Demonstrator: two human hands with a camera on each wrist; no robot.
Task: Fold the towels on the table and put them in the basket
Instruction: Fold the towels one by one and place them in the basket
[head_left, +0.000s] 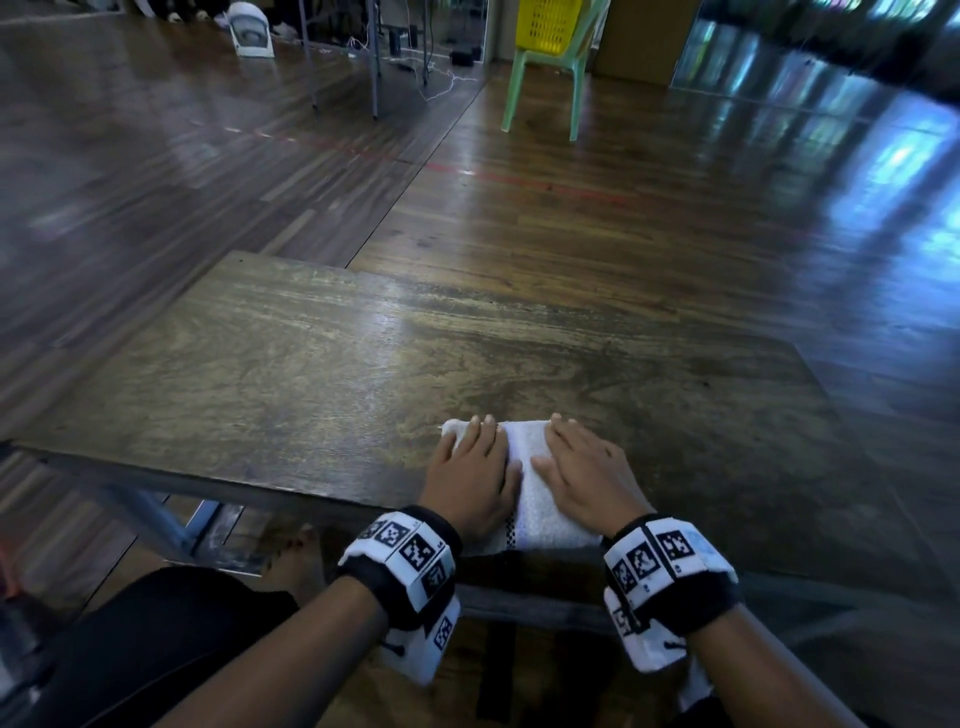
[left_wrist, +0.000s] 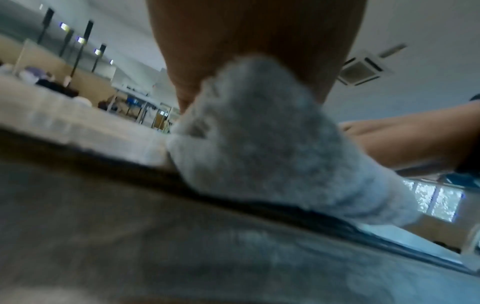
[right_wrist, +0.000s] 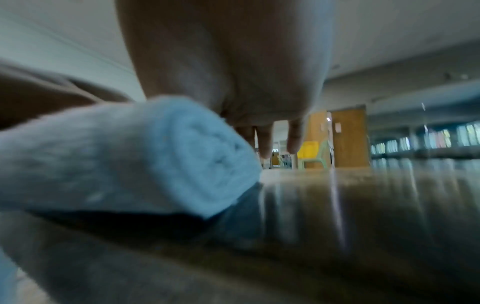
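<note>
A white towel (head_left: 527, 483), folded into a narrow thick strip, lies at the near edge of the wooden table (head_left: 291, 364). My left hand (head_left: 475, 467) presses flat on its left half and my right hand (head_left: 576, 467) lies flat on its right half, fingers straight. The left wrist view shows the towel's folded end (left_wrist: 259, 144) under my palm. In the right wrist view the towel's thick fold (right_wrist: 145, 156) sits beneath my right hand, whose fingertips (right_wrist: 293, 142) stick out past it. A yellow basket (head_left: 550, 23) rests on a green chair far across the room.
The green plastic chair (head_left: 540, 83) stands on the wooden floor beyond the table. A white fan (head_left: 249, 28) and metal table legs (head_left: 371, 57) are at the far left back. My knees and a bare foot (head_left: 296, 561) are under the table's near edge.
</note>
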